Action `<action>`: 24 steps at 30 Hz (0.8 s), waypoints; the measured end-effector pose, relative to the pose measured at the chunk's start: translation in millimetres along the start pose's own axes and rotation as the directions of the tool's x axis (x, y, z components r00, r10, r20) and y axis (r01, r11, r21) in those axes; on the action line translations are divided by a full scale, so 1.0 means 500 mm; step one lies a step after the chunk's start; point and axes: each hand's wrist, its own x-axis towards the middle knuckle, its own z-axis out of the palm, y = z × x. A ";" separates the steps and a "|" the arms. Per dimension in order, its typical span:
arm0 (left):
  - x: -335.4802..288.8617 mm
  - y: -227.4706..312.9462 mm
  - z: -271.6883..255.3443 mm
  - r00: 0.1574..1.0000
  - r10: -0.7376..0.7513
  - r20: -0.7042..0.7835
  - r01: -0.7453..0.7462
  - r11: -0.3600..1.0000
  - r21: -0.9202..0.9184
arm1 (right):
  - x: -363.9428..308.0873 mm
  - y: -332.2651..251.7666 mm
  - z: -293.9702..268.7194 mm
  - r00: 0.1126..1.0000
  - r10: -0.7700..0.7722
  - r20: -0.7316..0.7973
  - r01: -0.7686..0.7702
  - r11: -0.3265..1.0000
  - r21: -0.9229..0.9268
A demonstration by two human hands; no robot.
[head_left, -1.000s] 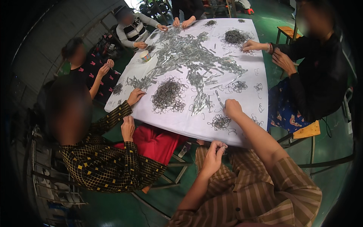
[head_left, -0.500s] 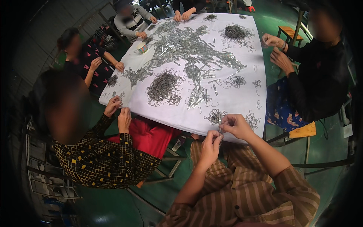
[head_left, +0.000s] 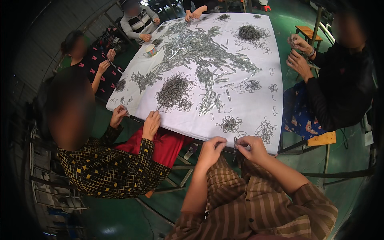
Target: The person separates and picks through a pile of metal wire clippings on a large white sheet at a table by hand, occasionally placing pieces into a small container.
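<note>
At the near edge of the white-covered table (head_left: 188, 124), my right hand (head_left: 253, 149) pinches a small narrow metal strip (head_left: 235, 141) upright between thumb and fingers. My left hand (head_left: 213, 151) is to its left, a short gap away, thumb and fingertips pressed together. Whatever may be in that pinch is too small to make out. Just beyond my hands lies a small heap of bent wire hooks (head_left: 229, 124), and another heap of wire hooks (head_left: 265, 132) is to the right. Flat shiny metal strips (head_left: 204, 72) spread in a long pile across the middle of the table.
A large wire-hook pile (head_left: 174, 94) lies left of centre, another dark pile (head_left: 249, 33) at the far right. A paper cup (head_left: 151, 50) stands among the strips. Several people sit around the table; a co-worker's hand (head_left: 151, 125) touches its edge on my left.
My hands were close together and have moved apart, the left one shifting left. Both have come slightly lower. The co-worker on my left has reached a hand to the table by the large hook pile.
</note>
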 end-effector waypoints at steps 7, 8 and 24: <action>0.143 -0.079 -0.005 0.936 0.231 -0.267 0.010 0.739 0.674 | -0.036 -0.004 0.000 1.000 0.019 0.008 -0.018 0.999 -0.031; 0.143 -0.085 0.005 0.943 0.243 -0.228 -0.025 0.734 0.679 | -0.042 -0.003 0.001 1.000 0.011 -0.001 -0.011 0.999 -0.037; 0.266 -0.046 0.073 0.890 0.415 0.190 -0.340 0.324 0.883 | -0.053 0.002 0.006 1.000 -0.007 -0.017 0.006 0.997 -0.072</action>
